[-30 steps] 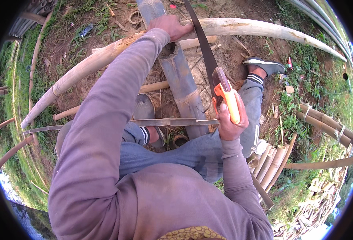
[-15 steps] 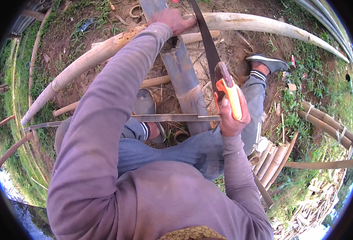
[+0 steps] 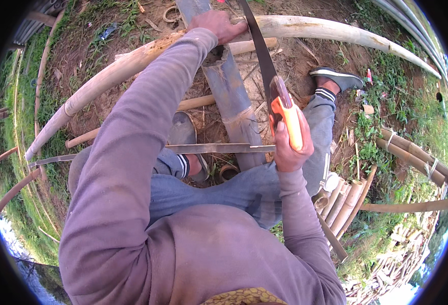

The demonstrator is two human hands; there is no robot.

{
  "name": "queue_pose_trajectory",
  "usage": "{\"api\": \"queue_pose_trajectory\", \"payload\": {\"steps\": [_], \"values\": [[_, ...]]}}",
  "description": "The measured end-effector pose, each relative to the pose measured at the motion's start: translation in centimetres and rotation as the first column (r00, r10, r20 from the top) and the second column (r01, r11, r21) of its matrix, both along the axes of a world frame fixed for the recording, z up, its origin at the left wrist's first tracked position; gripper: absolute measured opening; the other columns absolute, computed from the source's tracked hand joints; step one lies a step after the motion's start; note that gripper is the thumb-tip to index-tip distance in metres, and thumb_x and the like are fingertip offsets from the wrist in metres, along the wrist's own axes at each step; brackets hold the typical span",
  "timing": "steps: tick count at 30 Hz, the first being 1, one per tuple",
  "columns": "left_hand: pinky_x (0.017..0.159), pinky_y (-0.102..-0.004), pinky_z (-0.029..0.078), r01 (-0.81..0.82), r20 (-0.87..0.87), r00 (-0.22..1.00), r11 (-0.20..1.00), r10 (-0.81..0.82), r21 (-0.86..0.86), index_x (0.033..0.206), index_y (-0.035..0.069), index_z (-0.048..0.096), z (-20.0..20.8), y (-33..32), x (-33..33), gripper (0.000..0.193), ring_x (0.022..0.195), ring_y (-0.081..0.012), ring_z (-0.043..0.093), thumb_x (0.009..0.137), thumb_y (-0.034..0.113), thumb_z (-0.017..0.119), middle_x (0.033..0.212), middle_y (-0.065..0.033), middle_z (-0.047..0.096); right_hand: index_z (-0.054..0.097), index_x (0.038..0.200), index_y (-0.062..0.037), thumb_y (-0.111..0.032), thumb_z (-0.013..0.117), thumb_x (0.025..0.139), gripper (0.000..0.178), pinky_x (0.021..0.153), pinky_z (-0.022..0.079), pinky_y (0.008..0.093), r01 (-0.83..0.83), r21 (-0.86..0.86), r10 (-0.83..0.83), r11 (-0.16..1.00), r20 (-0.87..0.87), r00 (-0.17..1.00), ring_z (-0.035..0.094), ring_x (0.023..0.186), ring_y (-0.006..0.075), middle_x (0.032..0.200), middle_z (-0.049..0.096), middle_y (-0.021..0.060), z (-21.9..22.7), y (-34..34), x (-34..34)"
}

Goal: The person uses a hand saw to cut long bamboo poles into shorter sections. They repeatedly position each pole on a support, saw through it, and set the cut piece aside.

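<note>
Grey-green bamboo, a thick upright-leaning culm section (image 3: pixel 231 107), was the landmark, propped across a long pale peeled pole (image 3: pixel 132 63) on bare dirt. Left of the culm, a thin flat metal strip (image 3: pixel 203 148) lay crosswise over the person's knees. At the culm's far end the left hand (image 3: pixel 219 25) was clamped around it, steadying it. Right of the culm, the right hand (image 3: pixel 287 145) was closed tight on the orange handle of a dark-bladed handsaw (image 3: pixel 264 66), the blade reaching up beside the culm. Sawing seemed in hand; a further stroke would call for firm bracing. Further right, cut bamboo tubes (image 3: pixel 343 201) lay on grassy ground (image 3: pixel 386 117).
</note>
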State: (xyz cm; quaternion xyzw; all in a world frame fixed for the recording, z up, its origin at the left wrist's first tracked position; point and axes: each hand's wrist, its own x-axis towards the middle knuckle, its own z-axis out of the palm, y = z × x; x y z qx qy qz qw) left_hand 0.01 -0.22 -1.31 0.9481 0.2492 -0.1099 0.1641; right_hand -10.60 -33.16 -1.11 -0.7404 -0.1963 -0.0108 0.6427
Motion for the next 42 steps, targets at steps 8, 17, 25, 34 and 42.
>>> {"api": "queue_pose_trajectory", "payload": {"steps": [8, 17, 25, 34, 42], "values": [[0.106, -0.0527, 0.053, 0.118, 0.392, 0.894, 0.959, -0.216, 0.26, 0.152, 0.016, 0.061, -1.9, 3.6, -5.4, 0.091, 0.124, -0.038, 0.071, 0.088, 0.08, 0.064, 0.132, -0.0183, 0.074, 0.065, 0.14, 0.0079, -0.003, 0.077, 0.095, 0.048, 0.1, 0.058, 0.0336, -0.006, 0.008, 0.005, 1.0, 0.079, 0.997, 0.074, 0.114, 0.0203, 0.129, 0.076, 0.0183, 0.7, 5.4, 4.3], [0.101, -0.0543, 0.055, 0.109, -0.091, 0.991, 0.983, -0.096, 0.151, 0.138, 0.013, 0.055, 2.1, 7.8, -10.2, 0.077, 0.119, -0.041, 0.071, 0.076, 0.044, 0.088, 0.124, -0.0166, 0.074, 0.065, 0.141, 0.0073, -0.004, 0.078, 0.096, 0.048, 0.1, 0.059, 0.0351, -0.018, 0.057, 0.014, 0.998, 0.076, 0.997, 0.075, 0.115, 0.0221, 0.131, 0.075, 0.0196, 0.9, 7.2, 3.7], [0.105, -0.0526, 0.054, 0.128, -0.112, 0.987, 0.983, -0.114, 0.129, 0.15, 0.014, 0.05, 2.2, 12.3, -8.7, 0.085, 0.122, -0.0406, 0.07, 0.077, 0.041, 0.084, 0.131, -0.0183, 0.074, 0.066, 0.14, 0.0068, -0.008, 0.078, 0.098, 0.046, 0.102, 0.057, 0.0358, 0.005, 0.051, -0.008, 0.999, 0.052, 0.999, 0.073, 0.117, 0.022, 0.13, 0.075, 0.0185, 0.7, 12.3, 4.8], [0.104, -0.0525, 0.056, 0.163, -0.042, 0.987, 0.97, -0.158, 0.181, 0.15, 0.014, 0.048, 1.2, 12.1, -9.9, 0.081, 0.121, -0.04, 0.071, 0.082, 0.041, 0.084, 0.129, -0.0183, 0.075, 0.064, 0.14, 0.0055, -0.016, 0.079, 0.102, 0.046, 0.095, 0.057, 0.0312, 0.002, -0.002, -0.002, 1.0, 0.003, 1.0, 0.071, 0.109, 0.0169, 0.123, 0.075, 0.0126, 2.2, 12.6, 4.4], [0.103, -0.0499, 0.058, 0.18, -0.078, 0.982, 0.981, -0.175, 0.073, 0.139, 0.01, 0.058, 3.4, 13.3, -9.0, 0.07, 0.117, -0.0388, 0.073, 0.081, 0.04, 0.085, 0.124, -0.0185, 0.076, 0.061, 0.143, 0.0091, -0.014, 0.074, 0.105, 0.046, 0.089, 0.061, 0.0299, 0.018, -0.012, -0.019, 1.0, -0.111, 0.994, 0.072, 0.105, 0.0171, 0.129, 0.072, 0.0161, 3.7, 8.8, 1.0]]}}
